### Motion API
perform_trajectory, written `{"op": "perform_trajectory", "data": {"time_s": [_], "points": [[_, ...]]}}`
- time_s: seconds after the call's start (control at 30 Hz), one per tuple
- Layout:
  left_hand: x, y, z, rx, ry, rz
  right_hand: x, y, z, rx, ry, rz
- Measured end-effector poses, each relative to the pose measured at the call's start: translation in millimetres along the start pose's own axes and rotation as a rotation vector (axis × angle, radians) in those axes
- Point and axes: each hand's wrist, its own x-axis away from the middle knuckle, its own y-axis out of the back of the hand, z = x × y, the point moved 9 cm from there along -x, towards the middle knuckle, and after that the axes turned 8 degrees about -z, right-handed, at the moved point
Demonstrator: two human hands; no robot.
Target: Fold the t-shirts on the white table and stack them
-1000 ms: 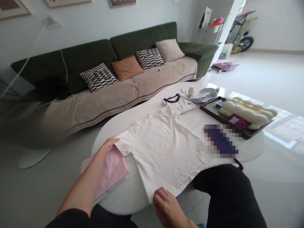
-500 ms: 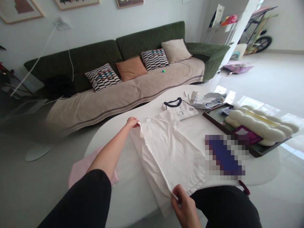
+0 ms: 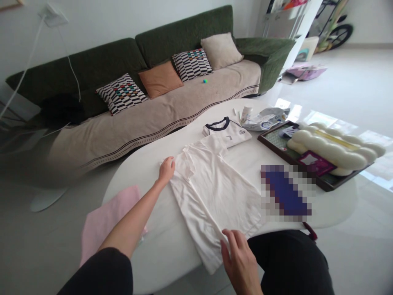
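A white T-shirt (image 3: 216,184) lies spread on the white table (image 3: 129,164), its collar towards the far left and its hem towards me. My left hand (image 3: 167,169) rests at the shirt's left sleeve edge, fingers stretched out over the cloth. Close to the near hem is my right hand (image 3: 241,258), thumb and fingers apart, with nothing visible between them. Beyond the shirt sits a folded white jersey (image 3: 235,137) with a dark collar. Pink folded cloth (image 3: 107,217) lies under my left forearm at the table's left edge.
On the right stands a dark tray (image 3: 276,155) bearing a cream cloud-shaped box (image 3: 331,147). A pixelated dark blue item (image 3: 285,190) lies nearer me. A white bottle (image 3: 246,114) and a crumpled packet (image 3: 267,119) sit at the back. Behind is a green sofa (image 3: 184,30).
Both hands have loosened from the raised shirt edge, which now lies flatter on the table. My left hand has shifted slightly left, and the camera view has tilted down.
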Motion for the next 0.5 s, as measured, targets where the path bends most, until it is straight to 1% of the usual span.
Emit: {"op": "perform_trajectory", "data": {"time_s": [0.03,0.1,0.13,0.17,0.27,0.33,0.43,0.5], "points": [[13,-4.6,0,-0.043,-0.066,0.034,-2,-5,15,-0.003,0.089,0.020],[36,-18.1,2,-0.177,-0.162,0.092,-2,-22,42,-0.008,0.264,0.104],[44,-23.8,6,-0.254,-0.177,0.103,1,-32,51,0.005,0.321,0.150],[50,-27.4,11,-0.322,-0.166,0.099,4,-42,55,0.028,0.348,0.188],[52,-27.5,25,-0.438,-0.072,0.074,24,-64,45,0.108,0.330,0.246],[48,-25.8,28,-0.479,-0.037,0.103,44,-69,34,0.142,0.327,0.257],[43,-22.5,30,-0.533,0.001,0.169,71,-61,24,0.142,0.372,0.276],[39,-20.8,29,-0.577,0.033,0.197,79,-46,21,0.055,0.401,0.355]]}}
